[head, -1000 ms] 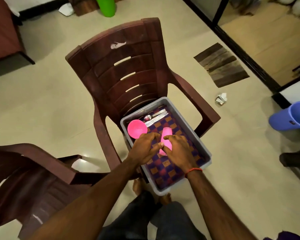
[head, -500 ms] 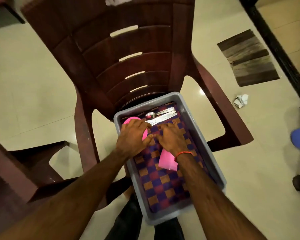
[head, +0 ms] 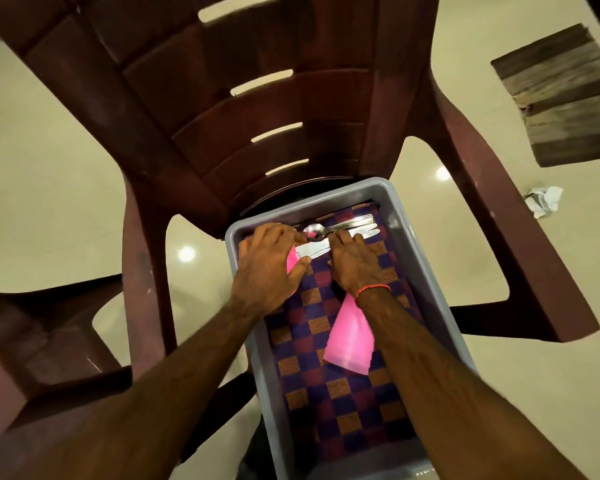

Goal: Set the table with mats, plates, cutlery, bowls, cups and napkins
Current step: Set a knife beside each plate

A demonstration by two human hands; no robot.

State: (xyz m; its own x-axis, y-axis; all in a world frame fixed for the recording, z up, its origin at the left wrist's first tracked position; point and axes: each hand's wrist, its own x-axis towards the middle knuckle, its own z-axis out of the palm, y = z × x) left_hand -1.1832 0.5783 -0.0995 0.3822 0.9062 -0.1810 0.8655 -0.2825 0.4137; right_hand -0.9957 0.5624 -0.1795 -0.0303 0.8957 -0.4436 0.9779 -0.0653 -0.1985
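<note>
Two hands are reaching into a grey plastic tub (head: 417, 251) on a moulded brown chair (head: 257, 98). At ten o'clock the left hand (head: 267, 268) is cupping the smooth pink bowl (head: 291, 264), thumb gripping its rim. The right hand (head: 352, 265) is bending its fingertips onto shiny steel cutlery (head: 352, 224) at twelve o'clock; whether they are pinching it, I cannot tell. The tapered pink cup (head: 350, 337) is lying sideways on the woven checked mat (head: 312, 379), under the right forearm.

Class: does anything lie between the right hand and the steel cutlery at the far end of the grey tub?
Nothing visible does. The right hand touches the steel cutlery with its fingertips. The pink plastic cup lies nearer, under that wrist; the left hand holds a pink plastic bowl alongside.
</note>
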